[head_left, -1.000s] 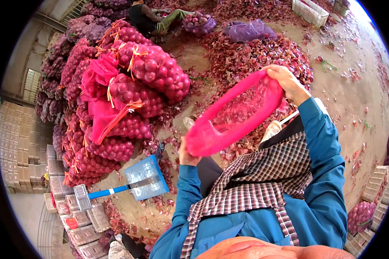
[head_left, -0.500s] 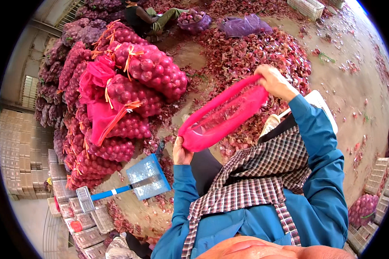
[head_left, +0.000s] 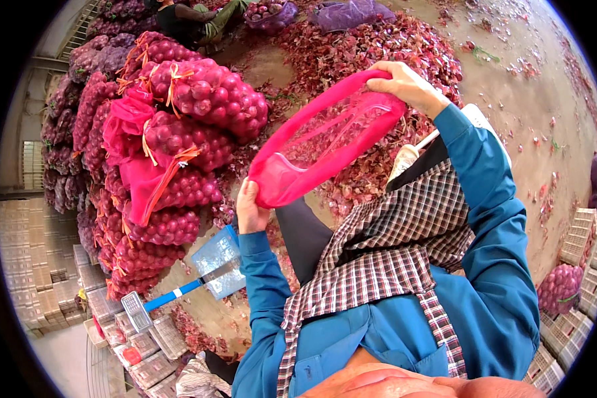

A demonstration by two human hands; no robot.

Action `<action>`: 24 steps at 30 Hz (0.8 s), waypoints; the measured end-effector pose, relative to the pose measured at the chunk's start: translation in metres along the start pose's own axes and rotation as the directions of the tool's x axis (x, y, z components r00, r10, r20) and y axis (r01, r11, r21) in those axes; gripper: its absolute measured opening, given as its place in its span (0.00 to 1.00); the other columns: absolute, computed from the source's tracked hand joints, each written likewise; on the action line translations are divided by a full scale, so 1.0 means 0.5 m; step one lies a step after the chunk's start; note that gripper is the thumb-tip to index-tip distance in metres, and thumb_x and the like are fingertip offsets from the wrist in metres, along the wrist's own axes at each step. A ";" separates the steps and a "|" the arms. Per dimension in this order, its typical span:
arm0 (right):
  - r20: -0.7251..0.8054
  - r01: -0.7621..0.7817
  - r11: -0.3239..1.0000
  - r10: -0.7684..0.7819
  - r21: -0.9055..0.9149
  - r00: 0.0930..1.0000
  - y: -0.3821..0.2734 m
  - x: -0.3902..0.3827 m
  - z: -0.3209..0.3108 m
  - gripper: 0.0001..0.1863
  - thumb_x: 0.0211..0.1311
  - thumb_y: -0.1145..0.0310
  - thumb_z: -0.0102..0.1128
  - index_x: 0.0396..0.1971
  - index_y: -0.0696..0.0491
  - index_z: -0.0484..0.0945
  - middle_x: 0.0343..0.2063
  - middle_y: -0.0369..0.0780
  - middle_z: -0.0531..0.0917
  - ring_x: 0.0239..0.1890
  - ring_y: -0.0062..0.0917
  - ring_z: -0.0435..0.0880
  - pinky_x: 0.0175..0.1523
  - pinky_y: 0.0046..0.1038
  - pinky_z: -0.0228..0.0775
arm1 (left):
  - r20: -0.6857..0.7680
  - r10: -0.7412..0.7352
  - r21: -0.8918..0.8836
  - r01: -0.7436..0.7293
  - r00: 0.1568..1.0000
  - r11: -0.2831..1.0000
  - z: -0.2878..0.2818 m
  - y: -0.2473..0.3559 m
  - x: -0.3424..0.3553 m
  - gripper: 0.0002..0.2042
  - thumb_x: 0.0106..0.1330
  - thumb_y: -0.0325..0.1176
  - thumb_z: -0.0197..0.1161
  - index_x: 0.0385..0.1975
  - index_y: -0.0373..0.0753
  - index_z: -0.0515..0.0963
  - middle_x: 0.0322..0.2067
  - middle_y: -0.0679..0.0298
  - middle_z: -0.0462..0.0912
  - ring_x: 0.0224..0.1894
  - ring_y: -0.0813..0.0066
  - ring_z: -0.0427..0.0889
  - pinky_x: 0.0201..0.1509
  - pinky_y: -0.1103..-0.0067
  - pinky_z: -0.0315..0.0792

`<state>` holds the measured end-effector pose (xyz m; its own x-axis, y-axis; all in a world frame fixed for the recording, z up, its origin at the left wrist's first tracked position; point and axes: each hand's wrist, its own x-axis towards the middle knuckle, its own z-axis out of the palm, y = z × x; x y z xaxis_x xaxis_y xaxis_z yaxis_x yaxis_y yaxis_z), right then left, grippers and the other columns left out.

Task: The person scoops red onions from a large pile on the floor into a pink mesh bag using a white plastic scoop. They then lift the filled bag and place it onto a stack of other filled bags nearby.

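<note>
A bright pink mesh bag [head_left: 282, 184] is stretched between my two hands, its rolled rim spread into a long oval. My left hand [head_left: 251, 207] grips the near left end, thumb up against the rim. My right hand [head_left: 408, 85] holds the far right end, fingers curled over the edge. No onions show inside the bag. Below and beyond it lies a heap of red onion skins [head_left: 371, 43]. Left of it stands a pile of filled mesh bags of red onions [head_left: 212, 96], tied with orange strings, with loose pink mesh bags [head_left: 142, 176] draped over them.
A blue platform scale [head_left: 219, 262] stands beside the pile. Stacked crates [head_left: 36, 259] line the left, with more crates [head_left: 567, 331] at lower right. A person [head_left: 186, 23] sits at the far left near a purple sack [head_left: 272, 14]. A white object [head_left: 487, 129] is by my right arm.
Both hands have moved left and away from me with the mesh bag, and its mouth is spread wider. The whole view has shifted slightly.
</note>
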<state>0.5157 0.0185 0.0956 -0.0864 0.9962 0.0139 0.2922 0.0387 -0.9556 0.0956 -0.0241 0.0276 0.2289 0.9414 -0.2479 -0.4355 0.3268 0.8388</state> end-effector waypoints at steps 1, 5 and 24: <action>-0.019 0.015 0.999 -0.014 0.048 1.000 0.011 0.004 -0.006 0.16 0.61 0.63 0.59 0.42 0.60 0.77 0.33 0.39 0.81 0.34 0.21 0.78 0.41 0.24 0.71 | 0.021 0.018 0.115 -0.020 1.000 0.993 0.006 -0.001 0.001 0.19 0.71 0.39 0.51 0.57 0.37 0.66 0.51 0.59 0.76 0.53 0.67 0.76 0.56 0.70 0.72; -0.156 0.040 0.878 0.040 0.476 0.987 0.027 0.023 -0.002 0.13 0.67 0.63 0.54 0.39 0.59 0.77 0.32 0.38 0.81 0.32 0.18 0.79 0.36 0.21 0.73 | 0.071 -0.044 0.143 0.033 0.997 0.989 0.062 -0.032 -0.017 0.15 0.70 0.38 0.54 0.50 0.35 0.72 0.42 0.65 0.80 0.42 0.76 0.79 0.47 0.77 0.76; 0.752 0.136 0.951 0.127 -0.277 0.647 -0.025 -0.039 0.134 0.27 0.63 0.50 0.53 0.44 0.62 0.74 0.40 0.52 0.79 0.44 0.40 0.77 0.49 0.37 0.68 | -0.094 0.221 -0.534 -0.236 0.971 0.812 -0.178 0.075 0.086 0.20 0.68 0.47 0.53 0.48 0.37 0.75 0.48 0.57 0.79 0.51 0.59 0.77 0.59 0.62 0.69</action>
<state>0.4500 -0.0069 0.0874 -0.7350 0.5904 -0.3335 0.5304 0.1941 -0.8253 0.0116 0.0361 0.0050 0.0447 0.9939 -0.1010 -0.8723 0.0881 0.4809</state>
